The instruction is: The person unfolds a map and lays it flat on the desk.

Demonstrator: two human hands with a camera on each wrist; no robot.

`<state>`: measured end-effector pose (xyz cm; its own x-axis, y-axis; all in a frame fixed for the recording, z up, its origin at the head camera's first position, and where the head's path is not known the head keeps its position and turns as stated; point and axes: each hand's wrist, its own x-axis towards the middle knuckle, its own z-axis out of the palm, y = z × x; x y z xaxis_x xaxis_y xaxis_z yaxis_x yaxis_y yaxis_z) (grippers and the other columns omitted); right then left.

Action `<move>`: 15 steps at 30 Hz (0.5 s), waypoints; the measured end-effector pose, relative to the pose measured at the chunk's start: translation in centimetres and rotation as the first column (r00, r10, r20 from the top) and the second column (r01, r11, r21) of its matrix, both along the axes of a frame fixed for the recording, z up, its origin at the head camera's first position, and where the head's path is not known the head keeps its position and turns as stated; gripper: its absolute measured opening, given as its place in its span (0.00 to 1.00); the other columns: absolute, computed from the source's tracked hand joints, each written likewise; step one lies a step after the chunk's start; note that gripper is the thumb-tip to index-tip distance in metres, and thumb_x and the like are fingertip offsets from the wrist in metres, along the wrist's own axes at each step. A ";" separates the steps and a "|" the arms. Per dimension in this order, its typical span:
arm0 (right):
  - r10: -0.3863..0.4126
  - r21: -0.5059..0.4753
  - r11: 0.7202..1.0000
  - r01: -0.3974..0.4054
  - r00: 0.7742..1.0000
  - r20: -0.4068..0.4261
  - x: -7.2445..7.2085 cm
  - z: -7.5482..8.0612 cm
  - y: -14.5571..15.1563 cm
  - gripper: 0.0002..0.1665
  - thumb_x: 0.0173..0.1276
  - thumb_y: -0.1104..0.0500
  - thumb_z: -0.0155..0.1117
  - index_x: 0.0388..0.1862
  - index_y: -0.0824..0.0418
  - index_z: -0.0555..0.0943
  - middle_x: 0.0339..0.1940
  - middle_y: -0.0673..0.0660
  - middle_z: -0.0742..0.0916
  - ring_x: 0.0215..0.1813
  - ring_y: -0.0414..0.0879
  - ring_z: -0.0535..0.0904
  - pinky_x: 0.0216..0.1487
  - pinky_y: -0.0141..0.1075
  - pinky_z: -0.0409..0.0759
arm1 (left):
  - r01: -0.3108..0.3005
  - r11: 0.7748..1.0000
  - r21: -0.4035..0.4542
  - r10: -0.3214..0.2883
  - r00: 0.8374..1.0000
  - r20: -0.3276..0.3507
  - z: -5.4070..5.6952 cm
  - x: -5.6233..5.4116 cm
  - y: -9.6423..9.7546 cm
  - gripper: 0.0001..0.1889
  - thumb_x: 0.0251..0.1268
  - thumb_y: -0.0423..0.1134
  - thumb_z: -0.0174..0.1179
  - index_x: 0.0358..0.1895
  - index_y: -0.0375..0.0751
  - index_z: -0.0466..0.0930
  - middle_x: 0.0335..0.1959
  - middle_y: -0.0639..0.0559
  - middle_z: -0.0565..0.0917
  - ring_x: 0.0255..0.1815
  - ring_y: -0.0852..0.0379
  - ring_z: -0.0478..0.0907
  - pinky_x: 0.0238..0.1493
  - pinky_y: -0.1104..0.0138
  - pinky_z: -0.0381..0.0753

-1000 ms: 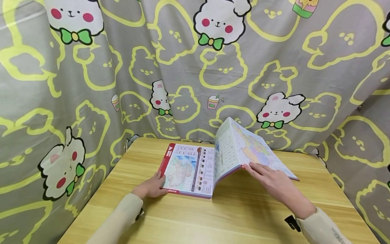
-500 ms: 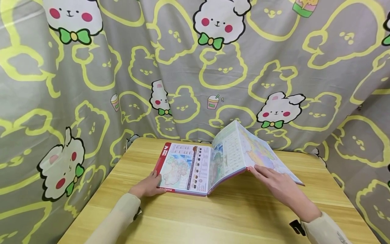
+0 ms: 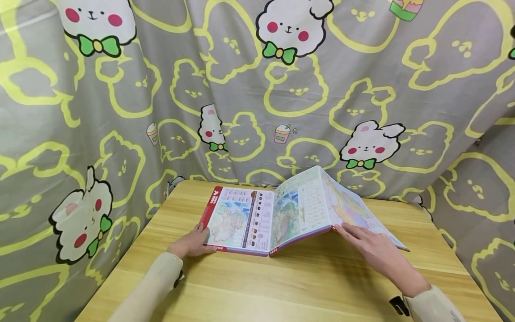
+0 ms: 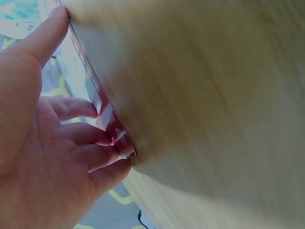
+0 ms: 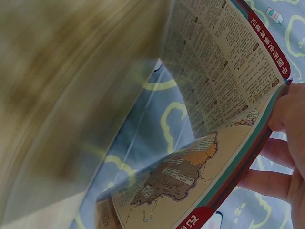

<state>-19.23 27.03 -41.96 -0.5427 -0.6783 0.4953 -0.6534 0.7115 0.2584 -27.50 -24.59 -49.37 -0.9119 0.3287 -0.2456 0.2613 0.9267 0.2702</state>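
Observation:
A fold-out map (image 3: 227, 223) lies with its red-edged left panel flat on the table, while its middle panel (image 3: 299, 210) slopes up to a raised fold and another panel (image 3: 350, 205) slants down to the right. My left hand (image 3: 190, 241) holds the near left corner, thumb at the front edge and bent fingers at the left edge; in the left wrist view, fingertips (image 4: 112, 174) meet the red border. My right hand (image 3: 372, 250) pinches the raised fold's near end. The right wrist view shows the panels' printed underside (image 5: 176, 176), with thumb and fingers at the margin.
The wooden table (image 3: 241, 290) extends in front of the map and to both sides. A grey curtain (image 3: 241, 98) with yellow outlines and white rabbits hangs behind and along the sides, close to the table's back edge.
My right hand has moved right and toward me, drawing the fold lower and spreading the panels wider. The left hand and left panel have slid slightly left.

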 end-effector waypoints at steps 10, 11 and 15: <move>-0.004 0.028 1.000 0.003 0.999 0.047 -0.1 -1.2 1.0 0.33 0.59 0.71 0.46 0.65 0.56 0.73 0.55 0.59 0.81 0.41 0.56 0.82 0.24 0.47 0.78 | -0.072 0.997 -0.008 0.073 0.997 0.028 0.2 -0.3 -0.5 0.47 0.54 0.62 0.63 0.66 0.27 0.60 0.70 0.24 0.52 0.69 0.31 0.51 0.64 0.42 0.58; -0.008 0.036 0.999 0.006 0.999 0.047 -0.2 -1.4 1.1 0.33 0.59 0.71 0.45 0.64 0.56 0.74 0.55 0.59 0.81 0.42 0.55 0.82 0.24 0.47 0.78 | -0.074 0.997 -0.010 0.075 0.997 0.026 0.2 -0.4 -0.6 0.47 0.53 0.62 0.63 0.66 0.28 0.60 0.70 0.25 0.52 0.69 0.31 0.52 0.63 0.42 0.59; -0.017 0.065 0.998 0.014 0.999 0.047 -0.3 -2.0 1.4 0.33 0.59 0.70 0.43 0.63 0.55 0.75 0.53 0.58 0.82 0.42 0.54 0.82 0.20 0.44 0.76 | -0.072 0.997 -0.005 0.073 0.997 0.015 0.1 -0.6 -0.9 0.46 0.53 0.62 0.64 0.64 0.27 0.62 0.69 0.24 0.53 0.68 0.31 0.54 0.62 0.42 0.60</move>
<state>-19.55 28.45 -44.00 -0.5752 -0.6996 0.4239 -0.6552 0.7043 0.2735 -28.13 -25.52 -49.23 -0.9294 0.2608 -0.2611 0.1892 0.9442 0.2696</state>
